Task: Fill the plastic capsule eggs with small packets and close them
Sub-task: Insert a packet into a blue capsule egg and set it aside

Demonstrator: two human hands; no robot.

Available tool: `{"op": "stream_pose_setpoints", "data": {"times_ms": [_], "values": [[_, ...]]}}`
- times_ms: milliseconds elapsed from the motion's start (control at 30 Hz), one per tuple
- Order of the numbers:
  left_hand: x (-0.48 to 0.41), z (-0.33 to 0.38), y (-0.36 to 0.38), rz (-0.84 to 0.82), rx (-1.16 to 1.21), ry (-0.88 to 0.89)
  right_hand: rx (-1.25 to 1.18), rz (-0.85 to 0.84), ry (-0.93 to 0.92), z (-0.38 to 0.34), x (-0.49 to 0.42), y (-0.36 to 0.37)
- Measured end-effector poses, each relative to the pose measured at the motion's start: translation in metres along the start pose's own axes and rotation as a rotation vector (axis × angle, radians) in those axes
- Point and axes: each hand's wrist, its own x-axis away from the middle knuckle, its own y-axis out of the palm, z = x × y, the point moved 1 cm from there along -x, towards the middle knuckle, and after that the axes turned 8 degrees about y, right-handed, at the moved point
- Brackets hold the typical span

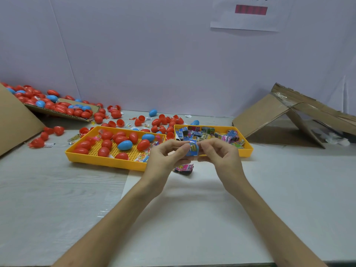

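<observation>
wall paper (246,21): top cut off | blue packet (193,149): print illegible

Folded cardboard (265,114) sits well off to the right of the fingers (210,144). Paper sign's (248,16) way up above them.

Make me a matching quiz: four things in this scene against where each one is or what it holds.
Things: 1 blue packet; 2 pink packet; 3 left tray; 4 right tray.
States: A holds capsule eggs; B lies on the table; C pinched between left hand and right hand; D holds small packets.
Pairs: 1-C; 2-B; 3-A; 4-D.
</observation>
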Motion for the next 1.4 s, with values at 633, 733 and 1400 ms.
{"op": "stream_pose_setpoints", "data": {"times_ms": [633,733,1400], "values": [[0.0002,-0.0011,0.0007,-0.005,0.121,-0.112,0.087,-0.001,-0.035,0.0011,0.0009,0.0005],[0.0003,-0.0015,0.0008,-0.005,0.114,-0.113,0.096,-0.006,-0.046,0.0018,0.0013,0.0],[-0.0047,-0.0084,-0.0033,0.001,-0.211,0.077,0.043,-0.088,0.016,0.0033,0.0011,0.0057]]}}
